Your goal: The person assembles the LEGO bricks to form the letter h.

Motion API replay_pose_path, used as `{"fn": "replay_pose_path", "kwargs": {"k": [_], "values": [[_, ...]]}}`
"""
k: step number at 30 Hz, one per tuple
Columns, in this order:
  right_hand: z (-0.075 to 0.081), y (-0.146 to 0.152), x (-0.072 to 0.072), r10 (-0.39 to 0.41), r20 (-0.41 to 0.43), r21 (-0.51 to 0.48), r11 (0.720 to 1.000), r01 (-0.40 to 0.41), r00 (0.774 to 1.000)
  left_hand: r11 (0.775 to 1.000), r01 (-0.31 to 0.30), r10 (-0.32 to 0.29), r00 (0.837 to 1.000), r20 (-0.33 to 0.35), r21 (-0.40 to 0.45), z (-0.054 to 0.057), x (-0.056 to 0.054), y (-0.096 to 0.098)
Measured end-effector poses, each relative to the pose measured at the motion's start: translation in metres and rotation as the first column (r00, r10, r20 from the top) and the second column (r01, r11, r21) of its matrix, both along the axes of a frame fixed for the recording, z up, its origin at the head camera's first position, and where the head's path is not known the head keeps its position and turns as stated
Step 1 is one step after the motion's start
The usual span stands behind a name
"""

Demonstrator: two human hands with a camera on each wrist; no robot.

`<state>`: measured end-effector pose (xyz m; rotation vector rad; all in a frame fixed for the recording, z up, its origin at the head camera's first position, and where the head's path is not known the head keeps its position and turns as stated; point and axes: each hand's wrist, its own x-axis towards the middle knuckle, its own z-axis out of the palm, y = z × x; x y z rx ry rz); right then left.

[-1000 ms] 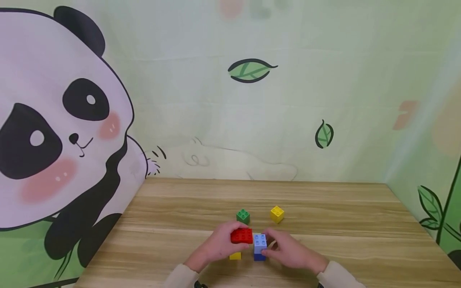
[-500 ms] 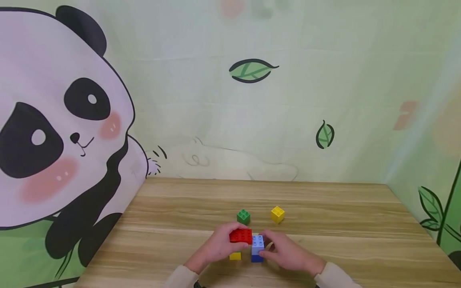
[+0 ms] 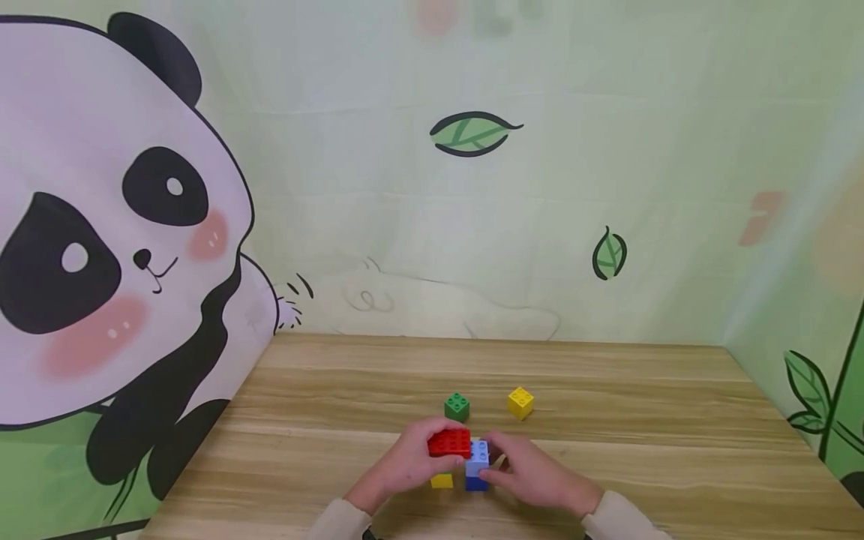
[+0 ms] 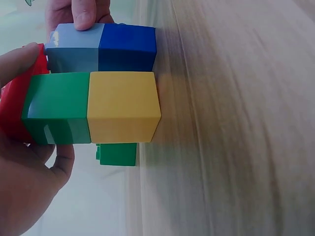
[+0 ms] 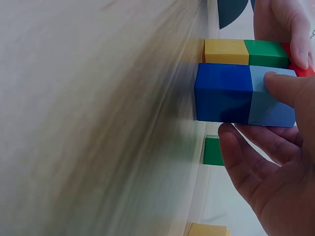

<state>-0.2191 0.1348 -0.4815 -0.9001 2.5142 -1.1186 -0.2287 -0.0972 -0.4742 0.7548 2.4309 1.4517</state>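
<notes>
My left hand [image 3: 408, 457] grips a red brick [image 3: 448, 442] between thumb and fingers. Under the red brick, a green brick [image 4: 56, 103] sits on a yellow brick [image 4: 123, 105], forming an upright stack on the table. My right hand [image 3: 540, 469] pinches a light blue brick [image 3: 477, 459], which is stacked on a dark blue brick [image 5: 224, 93]. The two stacks stand side by side, very close together. At the top, the red brick reaches to the edge of the light blue one; whether they touch I cannot tell.
Behind the hands, a loose green brick [image 3: 457, 407] and a loose yellow brick [image 3: 520, 403] lie apart on the wooden table [image 3: 324, 420]. A wall cloth with a printed panda [image 3: 155, 240] and leaves rises behind the table.
My right hand has slid the blue stack leftward, narrowing the gap to the left stack. The left hand keeps its grip on the red brick and has hardly moved.
</notes>
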Motion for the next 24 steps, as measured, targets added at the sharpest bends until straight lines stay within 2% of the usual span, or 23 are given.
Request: {"fn": "replay_pose_path", "kwargs": {"k": [10,24], "values": [[0.0020,-0.0030,0.0004,0.011,-0.016,-0.007,1.000,-0.011,1.000,1.000,-0.002,0.002,1.000,0.004,0.000,-0.0009,0.0007,0.0002],[0.0006,-0.0044,-0.0010,0.026,-0.038,-0.016,1.000,-0.026,0.999,0.999,0.029,-0.030,0.997,-0.075,-0.014,0.0023,0.0013,0.0021]]}}
